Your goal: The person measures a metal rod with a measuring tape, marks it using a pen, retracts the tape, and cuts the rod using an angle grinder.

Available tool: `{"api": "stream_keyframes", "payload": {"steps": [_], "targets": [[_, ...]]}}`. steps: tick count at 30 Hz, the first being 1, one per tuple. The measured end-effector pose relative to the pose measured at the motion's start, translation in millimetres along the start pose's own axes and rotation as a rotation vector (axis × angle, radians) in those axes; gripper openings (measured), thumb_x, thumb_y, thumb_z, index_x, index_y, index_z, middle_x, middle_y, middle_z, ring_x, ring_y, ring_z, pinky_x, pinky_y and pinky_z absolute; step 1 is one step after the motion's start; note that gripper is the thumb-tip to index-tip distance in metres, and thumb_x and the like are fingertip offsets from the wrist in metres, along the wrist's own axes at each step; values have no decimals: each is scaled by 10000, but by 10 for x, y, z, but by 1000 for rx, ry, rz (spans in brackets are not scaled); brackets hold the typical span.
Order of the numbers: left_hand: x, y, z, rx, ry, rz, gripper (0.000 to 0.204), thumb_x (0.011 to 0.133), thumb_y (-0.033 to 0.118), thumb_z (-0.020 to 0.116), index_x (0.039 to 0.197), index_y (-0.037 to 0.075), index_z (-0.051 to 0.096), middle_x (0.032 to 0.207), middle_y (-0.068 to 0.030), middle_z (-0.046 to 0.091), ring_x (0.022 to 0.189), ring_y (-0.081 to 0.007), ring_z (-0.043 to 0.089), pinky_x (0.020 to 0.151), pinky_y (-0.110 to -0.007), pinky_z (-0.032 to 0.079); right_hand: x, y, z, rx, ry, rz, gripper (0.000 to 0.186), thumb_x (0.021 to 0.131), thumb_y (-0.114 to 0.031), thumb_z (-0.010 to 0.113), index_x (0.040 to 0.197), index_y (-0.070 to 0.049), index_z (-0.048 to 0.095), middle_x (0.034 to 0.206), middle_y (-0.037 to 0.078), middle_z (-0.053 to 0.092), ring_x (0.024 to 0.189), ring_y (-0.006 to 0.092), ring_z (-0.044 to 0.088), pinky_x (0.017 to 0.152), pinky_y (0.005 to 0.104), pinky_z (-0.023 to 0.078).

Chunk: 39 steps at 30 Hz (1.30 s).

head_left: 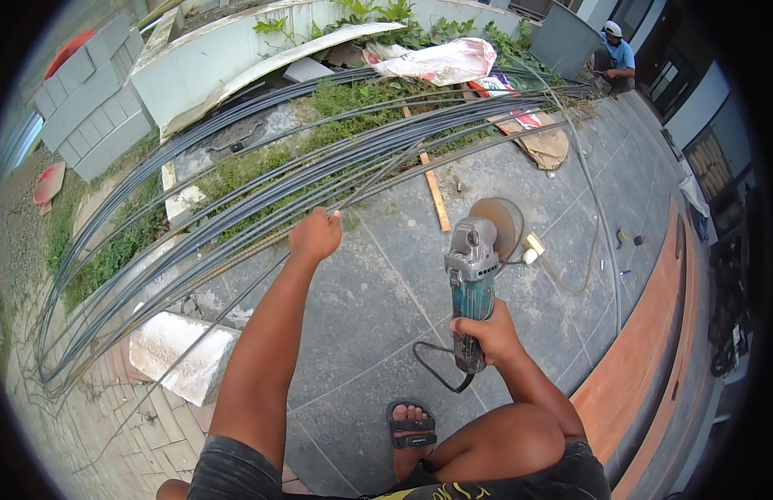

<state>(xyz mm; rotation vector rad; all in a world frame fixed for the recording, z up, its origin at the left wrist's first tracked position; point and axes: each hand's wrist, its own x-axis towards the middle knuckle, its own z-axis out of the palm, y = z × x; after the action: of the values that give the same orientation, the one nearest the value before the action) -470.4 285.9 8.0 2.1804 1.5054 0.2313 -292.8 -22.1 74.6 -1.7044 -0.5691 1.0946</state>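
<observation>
My left hand (315, 237) is closed around a long thin steel rebar (210, 332), beside a bundle of similar rebars (261, 187). This bar slants from the paving at lower left up past my fist toward the bundle. In my right hand (491, 332) is a teal and grey angle grinder (473, 287), gripped by its body with the head pointing away from me. Its large round disc (499, 225) hangs over the grey tiles, apart from the rebars. Whether the disc is spinning cannot be told. A black cord (432, 375) loops from the grinder's rear end.
A wooden strip (435, 196) lies by the bundle, and a white concrete block (182, 354) sits near my left forearm. Reddish-brown boards (632, 342) lie at right. A grey cable (599, 217) crosses the tiles. Another person (617, 62) squats at far right, by the bundle's end.
</observation>
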Motion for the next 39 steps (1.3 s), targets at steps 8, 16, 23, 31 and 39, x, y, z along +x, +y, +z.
{"api": "stream_keyframes", "payload": {"steps": [8,16,23,31,39], "targets": [[124,73,-75,-143,-183,-99,586,1030,508,338,1222,22,604,1279,-217,634,1191,-427,577,1003,-521,426,89,207,-100,-240,112,-70,304,691,-115,815,912,24,659,803,88,691,680,170,652,652,332,526],[65,155,-187,-237,-193,-218,520,1018,413,378,1233,17,638,1279,-224,639,1186,-417,598,1013,-499,434,141,361,-77,-163,83,7,282,682,-85,775,901,19,631,773,76,663,643,178,633,622,335,520],[3,69,-177,-323,-126,-211,382,942,312,487,1023,41,744,1094,-191,720,1039,-378,673,909,-495,503,102,331,46,-138,94,28,242,720,-56,738,889,26,585,730,115,646,589,233,654,565,355,533],[68,62,-59,-372,-88,-165,359,910,289,508,1027,48,747,1143,-204,703,1069,-379,664,900,-519,496,70,297,-6,-97,61,15,229,725,-58,734,871,16,573,714,120,642,581,240,660,544,363,538],[64,-77,58,-104,113,127,413,997,256,463,1337,51,576,1413,-195,548,1300,-359,523,1071,-513,385,-11,275,84,-105,85,10,228,726,-90,707,888,13,584,724,108,636,587,239,653,558,359,537]]}}
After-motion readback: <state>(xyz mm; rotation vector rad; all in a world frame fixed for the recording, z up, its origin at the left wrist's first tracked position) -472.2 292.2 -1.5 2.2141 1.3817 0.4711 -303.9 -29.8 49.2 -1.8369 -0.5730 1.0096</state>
